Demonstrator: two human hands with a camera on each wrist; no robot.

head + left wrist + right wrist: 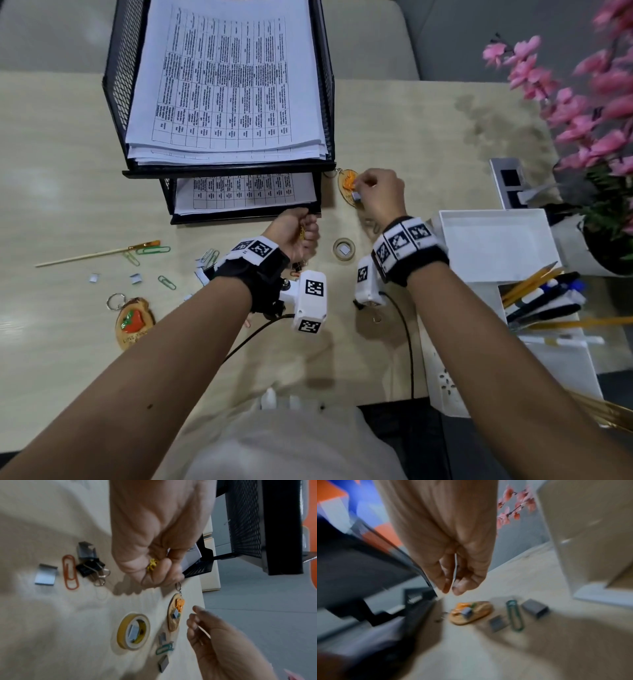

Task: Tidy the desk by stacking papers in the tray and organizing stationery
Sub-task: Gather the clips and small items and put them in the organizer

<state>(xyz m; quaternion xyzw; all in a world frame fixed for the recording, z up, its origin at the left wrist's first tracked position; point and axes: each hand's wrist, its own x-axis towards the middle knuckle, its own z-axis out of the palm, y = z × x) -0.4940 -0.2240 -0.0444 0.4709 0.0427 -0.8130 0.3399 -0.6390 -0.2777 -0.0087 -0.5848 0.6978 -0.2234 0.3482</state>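
My left hand [298, 230] [155, 573] is curled in front of the black mesh paper tray [113, 78] and grips a bunch of yellow paper clips [152, 564]. Printed sheets [226, 78] fill both tiers. My right hand [367, 187] [452, 588] hovers just above a wooden keychain [346, 178] [479, 613] beside the tray. Its thumb and forefinger hang close together and hold nothing I can see. A small grey staple block [175, 614] [467, 612] lies on the keychain. The right wrist view is blurred.
A tape roll [344, 249] lies between my wrists. Loose paper clips [152, 250], staple blocks, a black binder clip [90, 566], a pencil [96, 254] and a strawberry keychain [133, 322] are scattered at the left. A white organizer [493, 219] with pens and a flower pot stand at the right.
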